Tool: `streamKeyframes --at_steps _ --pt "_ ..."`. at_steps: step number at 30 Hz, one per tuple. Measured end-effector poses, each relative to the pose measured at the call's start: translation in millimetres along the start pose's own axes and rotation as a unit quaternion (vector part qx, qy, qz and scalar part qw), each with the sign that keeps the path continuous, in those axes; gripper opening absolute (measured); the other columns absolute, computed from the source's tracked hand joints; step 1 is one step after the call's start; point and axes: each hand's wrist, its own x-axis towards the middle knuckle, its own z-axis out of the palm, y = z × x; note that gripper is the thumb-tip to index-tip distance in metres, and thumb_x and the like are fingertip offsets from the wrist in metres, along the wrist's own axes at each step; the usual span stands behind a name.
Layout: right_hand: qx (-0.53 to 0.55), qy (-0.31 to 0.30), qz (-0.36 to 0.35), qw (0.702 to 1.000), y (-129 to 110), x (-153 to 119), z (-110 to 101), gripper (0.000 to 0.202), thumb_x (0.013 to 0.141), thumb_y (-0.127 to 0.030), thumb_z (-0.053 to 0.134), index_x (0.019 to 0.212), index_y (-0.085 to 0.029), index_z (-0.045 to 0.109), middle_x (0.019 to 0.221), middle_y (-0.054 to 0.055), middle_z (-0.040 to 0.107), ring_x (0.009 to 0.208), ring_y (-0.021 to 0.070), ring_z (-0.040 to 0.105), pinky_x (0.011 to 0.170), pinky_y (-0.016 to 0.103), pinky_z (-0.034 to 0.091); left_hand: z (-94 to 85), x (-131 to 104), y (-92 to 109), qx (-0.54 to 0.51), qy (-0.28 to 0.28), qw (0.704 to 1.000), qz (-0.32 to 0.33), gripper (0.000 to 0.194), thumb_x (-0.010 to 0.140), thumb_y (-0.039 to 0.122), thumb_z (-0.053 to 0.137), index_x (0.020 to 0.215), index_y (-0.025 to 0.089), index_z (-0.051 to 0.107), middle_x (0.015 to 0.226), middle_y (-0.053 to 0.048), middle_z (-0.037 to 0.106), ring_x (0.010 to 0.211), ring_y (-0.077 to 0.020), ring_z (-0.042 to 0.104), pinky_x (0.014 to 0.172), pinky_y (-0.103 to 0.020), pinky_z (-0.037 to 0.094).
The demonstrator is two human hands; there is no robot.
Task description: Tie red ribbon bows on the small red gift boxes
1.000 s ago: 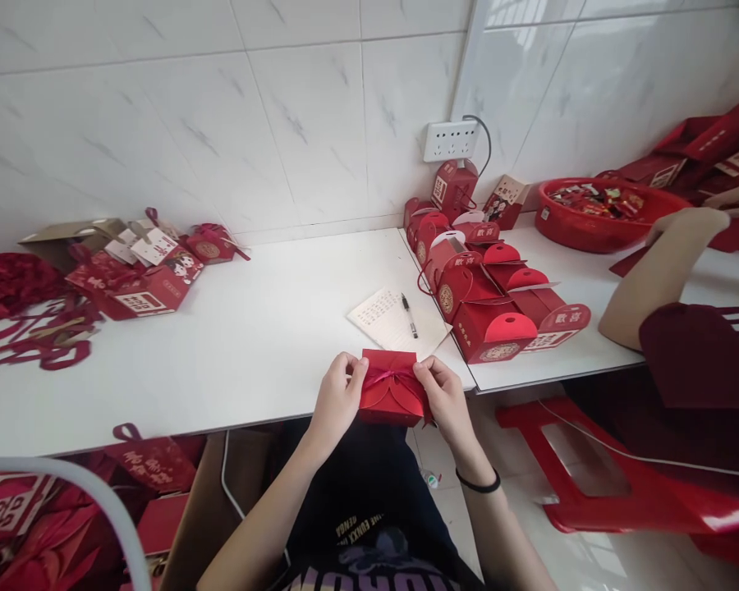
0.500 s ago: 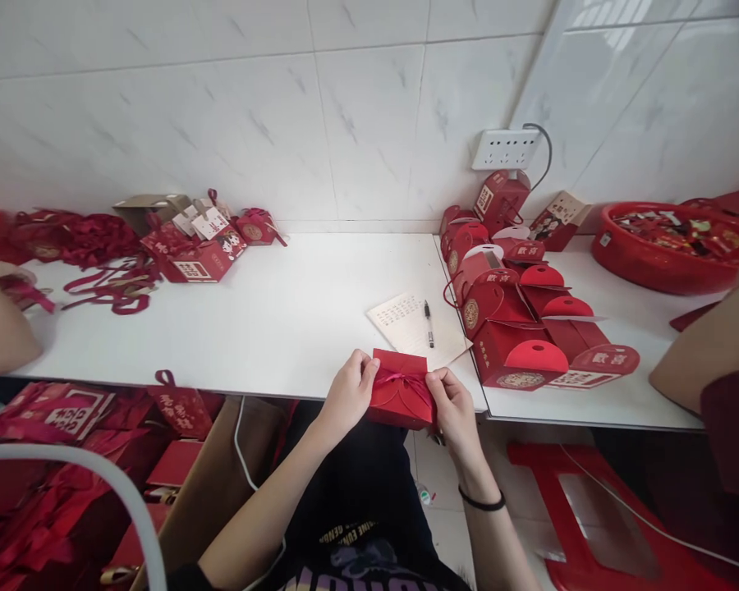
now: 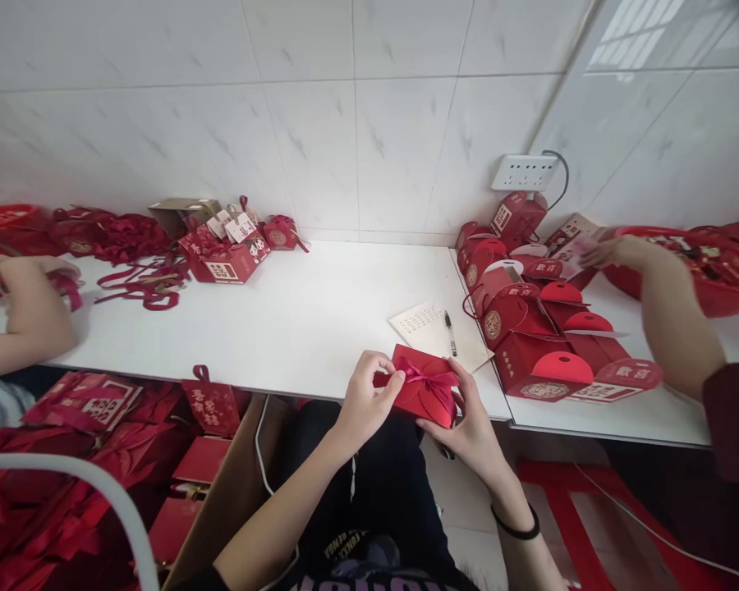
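Observation:
A small red box [image 3: 424, 402] with a magenta ribbon bow [image 3: 428, 377] on its top is held over the table's front edge. My right hand [image 3: 471, 423] grips the box by its right side, thumb below and fingers at the upper edge. At the box's left, my left hand [image 3: 373, 398] is closed, thumb and fingers pinched together at the left end of the ribbon. Behind the box, a sheet of paper [image 3: 422, 326] and a black pen [image 3: 449, 332] lie on the white table [image 3: 283, 328].
Open red boxes [image 3: 542, 369] stand right of the paper. A person's hand [image 3: 621, 250] reaches near a red basin [image 3: 708, 287]. Another person's arm [image 3: 34, 316] is at far left, beside loose ribbons [image 3: 153, 283]. A carton [image 3: 222, 492] of red boxes stands below left.
The box has turned and tilted, and its bow looks fuller. My right hand has shifted round its right side. The right-hand person's arm has reached forward. The view has shifted.

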Motion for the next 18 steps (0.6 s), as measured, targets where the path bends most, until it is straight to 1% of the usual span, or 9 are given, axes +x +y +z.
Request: streamKeyframes --at_steps 3,5,6,8,9,10,13,15,18 --pt "-0.029 0.016 -0.051 0.998 -18.8 1.4 15.2 0.080 0.073 -0.040 0.071 0.138 -0.028 0.025 0.137 0.012 0.033 0.125 0.0289 0.038 0.096 0.044 0.045 -21.1 -4.4 7.3 -0.027 0.045 0.999 -0.003 0.015 0.083 0.033 0.053 0.088 0.019 0.049 0.092 -0.005 0.055 0.082 -0.0158 0.057 0.062 -0.025 0.048" --pt "-0.046 0.021 -0.076 0.996 -33.3 2.7 25.8 0.081 0.073 -0.040 0.071 0.138 -0.027 0.025 0.137 0.013 0.033 0.126 0.0298 0.036 0.095 0.045 0.045 -38.8 -8.9 9.9 -0.012 0.060 0.998 0.004 0.020 0.083 0.032 0.054 0.097 0.019 0.050 0.096 -0.006 0.055 0.083 -0.0162 0.057 0.062 -0.025 0.048" --pt "-0.055 0.022 -0.083 0.995 -40.3 3.4 31.9 0.081 0.073 -0.040 0.071 0.138 -0.027 0.025 0.137 0.014 0.032 0.127 0.0301 0.035 0.095 0.045 0.045 -48.3 -11.8 10.6 0.007 0.067 0.997 0.030 0.019 0.083 0.031 0.054 0.097 0.020 0.050 0.097 -0.006 0.055 0.085 -0.0166 0.057 0.064 -0.026 0.049" --pt "-0.068 0.021 -0.096 0.993 -53.2 5.1 46.0 0.081 0.073 -0.040 0.071 0.138 -0.027 0.025 0.137 0.014 0.033 0.127 0.0303 0.035 0.096 0.046 0.044 -67.7 -18.9 11.4 0.053 0.093 0.987 0.116 0.008 0.085 0.026 0.053 0.090 0.019 0.052 0.095 -0.006 0.054 0.091 -0.0173 0.055 0.074 -0.029 0.048" --pt "-0.071 0.019 -0.101 0.992 -58.9 6.1 54.1 0.080 0.074 -0.040 0.071 0.138 -0.028 0.025 0.137 0.013 0.033 0.127 0.0302 0.035 0.096 0.047 0.044 -77.1 -23.1 11.8 0.074 0.109 0.978 0.163 0.004 0.085 0.023 0.053 0.085 0.019 0.052 0.094 -0.005 0.054 0.093 -0.0175 0.055 0.078 -0.030 0.047" --pt "-0.070 0.016 -0.106 0.992 -63.9 7.2 62.7 0.080 0.074 -0.040 0.071 0.138 -0.028 0.025 0.137 0.013 0.033 0.127 0.0301 0.035 0.097 0.047 0.043 -86.2 -27.7 12.2 0.093 0.125 0.966 0.205 0.004 0.085 0.020 0.053 0.081 0.019 0.051 0.093 -0.005 0.054 0.094 -0.0175 0.054 0.080 -0.031 0.046" --pt "-0.048 0.001 -0.122 0.991 -77.0 10.7 89.1 0.080 0.074 -0.039 0.071 0.139 -0.029 0.025 0.138 0.012 0.033 0.128 0.0302 0.033 0.100 0.048 0.041 -109.8 -42.1 12.7 0.151 0.155 0.926 0.309 0.012 0.081 0.010 0.057 0.083 0.019 0.049 0.087 -0.003 0.059 0.086 -0.0153 0.056 0.078 -0.031 0.045" --pt "-0.032 -0.009 -0.132 0.991 -85.4 13.4 104.6 0.080 0.074 -0.038 0.072 0.139 -0.029 0.025 0.138 0.012 0.033 0.129 0.0304 0.033 0.101 0.050 0.038 -121.7 -50.3 11.8 0.197 0.167 0.896 0.362 0.018 0.078 0.006 0.059 0.085 0.019 0.049 0.079 -0.001 0.061 0.077 -0.0134 0.056 0.075 -0.031 0.045" --pt "-0.020 -0.011 -0.150 0.988 -98.7 17.5 121.3 0.078 0.075 -0.038 0.071 0.138 -0.029 0.026 0.138 0.012 0.033 0.128 0.0302 0.034 0.102 0.051 0.037 -133.7 -57.5 9.7 0.243 0.188 0.861 0.406 0.019 0.076 0.006 0.062 0.085 0.019 0.052 0.073 0.001 0.063 0.069 -0.0126 0.055 0.075 -0.034 0.044"
